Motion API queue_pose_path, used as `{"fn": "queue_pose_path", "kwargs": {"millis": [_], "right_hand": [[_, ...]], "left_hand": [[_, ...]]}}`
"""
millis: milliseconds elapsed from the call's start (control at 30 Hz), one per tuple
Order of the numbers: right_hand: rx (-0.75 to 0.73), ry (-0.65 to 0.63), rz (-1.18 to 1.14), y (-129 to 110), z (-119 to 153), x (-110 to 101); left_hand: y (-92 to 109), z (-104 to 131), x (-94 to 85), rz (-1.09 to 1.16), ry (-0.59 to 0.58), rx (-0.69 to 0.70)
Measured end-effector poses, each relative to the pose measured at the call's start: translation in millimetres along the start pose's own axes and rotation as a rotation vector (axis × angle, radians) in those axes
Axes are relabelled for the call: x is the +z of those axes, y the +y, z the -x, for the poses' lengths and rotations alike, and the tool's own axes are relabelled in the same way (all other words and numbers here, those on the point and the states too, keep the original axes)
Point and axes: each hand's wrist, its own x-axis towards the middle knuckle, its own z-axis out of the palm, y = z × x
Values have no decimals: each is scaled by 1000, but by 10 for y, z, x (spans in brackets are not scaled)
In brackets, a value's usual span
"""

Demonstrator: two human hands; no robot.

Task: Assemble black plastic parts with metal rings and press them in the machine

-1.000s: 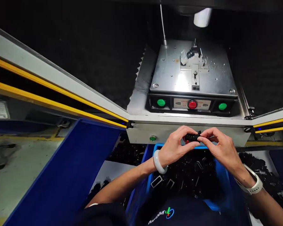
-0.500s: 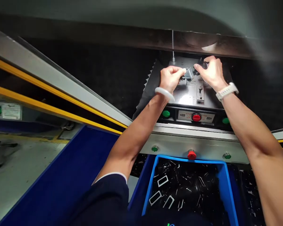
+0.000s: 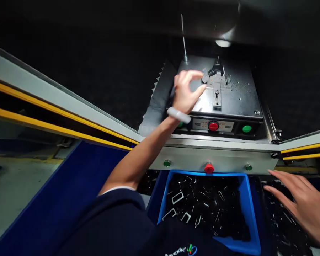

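Note:
My left hand is beside the fixture on the metal machine plate. Its thumb and fingers are apart, with nothing visibly held between them. A small black clamp-like part sits on top of the fixture, and a slotted metal block lies in front of it. Low on the right, my right hand has its fingers stretched out above a heap of glossy black pieces, apparently touching nothing.
Below the machine front stands a blue bin holding black pieces and several rectangular frames. Red and green buttons line the plate's front. A red knob projects above the bin. Yellow-striped door edges flank the opening.
My right hand has left the fixture and moved down to the right. My left hand has let go of the small flat piece it was pinching and opened. The view has shifted slightly.

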Motion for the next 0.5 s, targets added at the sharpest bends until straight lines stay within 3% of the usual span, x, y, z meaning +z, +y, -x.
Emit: {"fn": "queue_pose_path", "kwargs": {"millis": [67,133,233,300,367,500], "right_hand": [[-36,-133,55,-64,-87,226],[-33,-185,30,-65,-215,457],[12,-227,-82,55,-341,727],[49,-228,-140,132,-376,826],[69,-208,-157,154,-399,875],[100,-143,-81,48,-407,889]], "left_hand": [[34,769,-380,-88,-3,40],[-14,1460,-744,-146,-70,19],[-263,2087,-1133,-290,-286,-110],[-478,2224,-1253,-385,-435,-159],[-641,2227,-1293,-459,-511,-166],[-677,2169,-1287,-607,-507,-152]]}}
